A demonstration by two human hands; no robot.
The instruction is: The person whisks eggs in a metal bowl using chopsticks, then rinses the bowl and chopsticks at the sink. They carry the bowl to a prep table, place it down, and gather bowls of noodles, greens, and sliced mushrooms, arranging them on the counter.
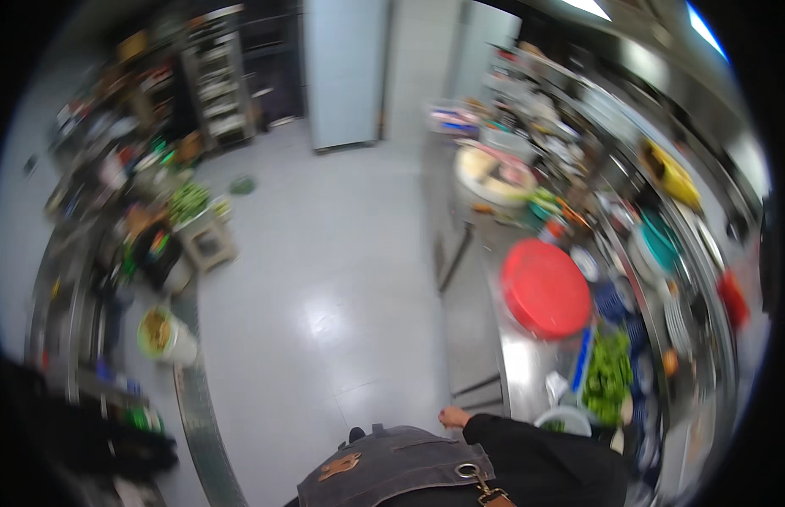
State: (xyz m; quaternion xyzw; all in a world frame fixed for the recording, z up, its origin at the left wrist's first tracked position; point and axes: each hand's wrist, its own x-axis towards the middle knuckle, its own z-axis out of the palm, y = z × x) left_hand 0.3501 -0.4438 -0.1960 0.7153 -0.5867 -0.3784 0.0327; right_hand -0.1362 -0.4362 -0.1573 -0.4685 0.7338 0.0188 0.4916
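Note:
My right hand [454,417] hangs low at the front edge of a stainless-steel counter [522,367], just past a black sleeve. Its fingers look curled, and blur hides whether anything is in them. My left hand is out of view. On the counter beside my right arm stands a pale round bowl [573,418] with something green in it. Behind the bowl, cut green vegetables [608,374] fill a tray with a blue edge strip [582,360]. Farther along lies a thick round red board [546,288]. A dark apron [392,466] covers my front.
Pale floor [316,253] runs ahead to a tall light-blue cabinet [345,76]. Along the left are a bucket of brownish contents [183,345], a plastic stool [205,244] and green produce [190,201]. A round cream board [478,184] rests on the right counter; shelving with stacked plates [676,326] stands beyond.

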